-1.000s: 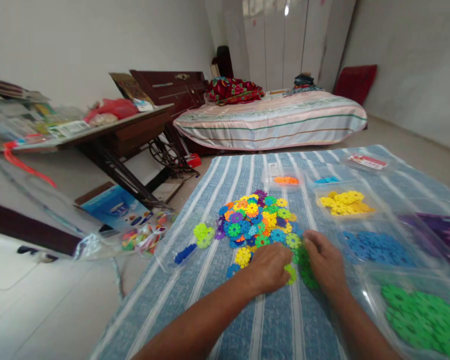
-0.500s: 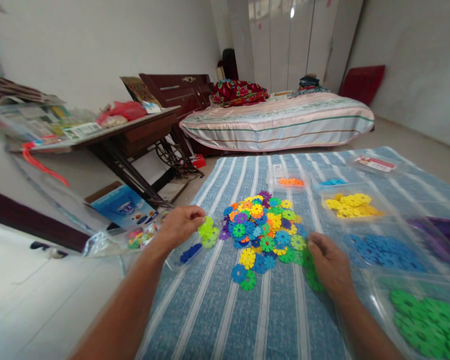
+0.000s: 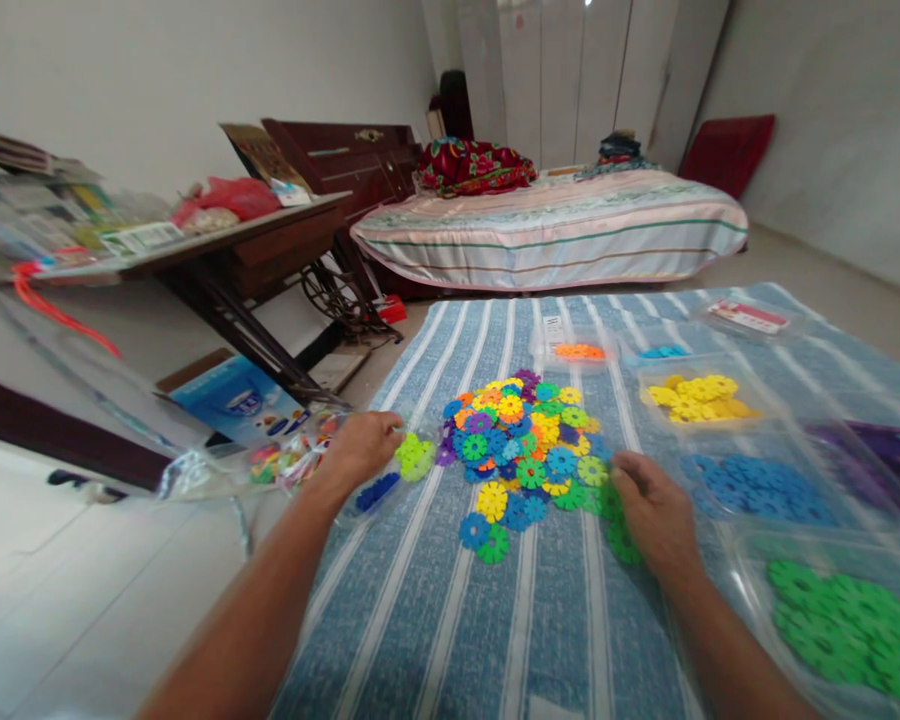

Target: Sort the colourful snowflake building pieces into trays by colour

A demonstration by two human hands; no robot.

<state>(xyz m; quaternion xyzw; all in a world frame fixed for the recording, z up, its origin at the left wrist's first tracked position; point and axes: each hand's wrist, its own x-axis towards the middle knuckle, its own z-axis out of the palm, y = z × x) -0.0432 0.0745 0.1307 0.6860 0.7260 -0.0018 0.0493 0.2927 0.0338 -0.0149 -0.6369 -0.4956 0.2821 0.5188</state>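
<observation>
Colourful discs (image 3: 521, 450) lie heaped mid-cloth, with bare striped cloth (image 3: 495, 630) open in front. The right hand (image 3: 656, 512) curls over green discs (image 3: 621, 540) at the heap's right edge. The left hand (image 3: 364, 450), fingers curled, touches lime discs (image 3: 415, 458) at the left edge. Neither grip can be made out. Clear trays (image 3: 731, 550) crowd the right side.

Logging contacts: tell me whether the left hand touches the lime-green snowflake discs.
Touching. Head view: fingertips of the left hand rest against the lime-green snowflake discs, no gap.

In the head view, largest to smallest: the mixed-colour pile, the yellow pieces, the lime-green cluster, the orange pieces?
1. mixed-colour pile
2. yellow pieces
3. lime-green cluster and orange pieces look alike in spread; the orange ones lie farther from the camera, so unranked.
</observation>
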